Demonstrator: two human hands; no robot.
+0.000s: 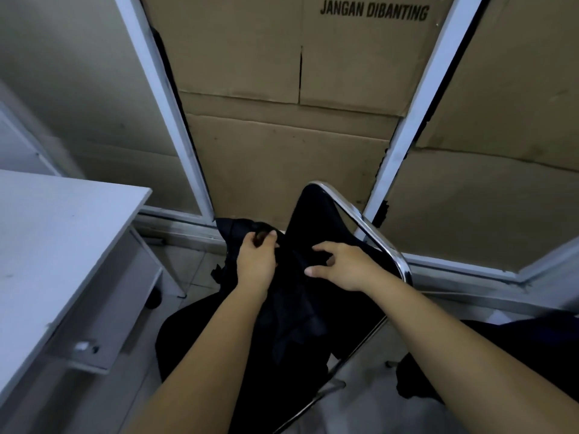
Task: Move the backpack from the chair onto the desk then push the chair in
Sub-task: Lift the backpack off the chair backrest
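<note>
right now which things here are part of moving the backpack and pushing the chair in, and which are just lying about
Part of the job:
- backpack, black, on the chair
- chair, chrome frame
- desk, white, at left
- left hand, gripping the backpack's top
- right hand, fingers on the backpack

Just there:
- cardboard sheets behind the window frames
- dark cloth at right

The chair [383,242], a chrome-tube frame with a dark seat and back, carries the black backpack [291,308], which lies slumped on the seat against the backrest. Left of the chair stands the pale grey desk [62,233], its top bare where visible. Below the chair, light floor tiles [188,270] show, and 1 dark caster of the desk rests on them just left of the chair.
</note>
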